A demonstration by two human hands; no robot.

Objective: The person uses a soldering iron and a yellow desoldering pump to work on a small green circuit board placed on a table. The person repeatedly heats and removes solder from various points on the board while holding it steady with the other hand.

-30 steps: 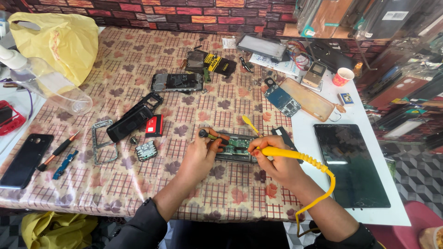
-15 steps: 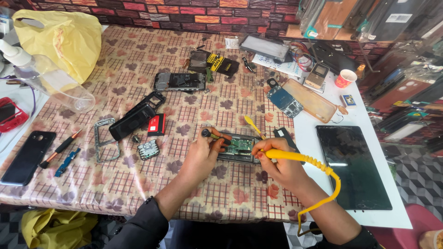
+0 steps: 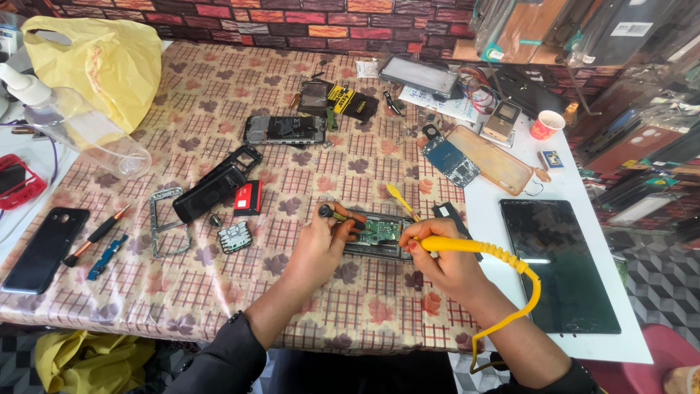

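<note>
An opened phone with a green circuit board [image 3: 379,235] lies on the patterned tablecloth [image 3: 219,292] in front of me. My left hand [image 3: 321,244] grips a small tool with a black round end [image 3: 327,211] at the phone's left edge. My right hand [image 3: 445,263] holds a yellow-handled tool [image 3: 467,245] over the phone's right end. Its yellow coiled cord [image 3: 529,299] curls down past my wrist. A yellow plastic pick [image 3: 399,198] lies just behind the phone.
A black phone housing [image 3: 211,191], a red battery [image 3: 249,197], a metal frame [image 3: 164,219] and a small keypad part [image 3: 235,237] lie to the left. A dark tablet [image 3: 558,263] lies at the right. More phone parts, a yellow bag [image 3: 109,66] and a bottle [image 3: 80,131] sit farther back.
Both hands stay on the opened phone with only slight shifts. The head view has moved a little; nothing was picked up or put down.
</note>
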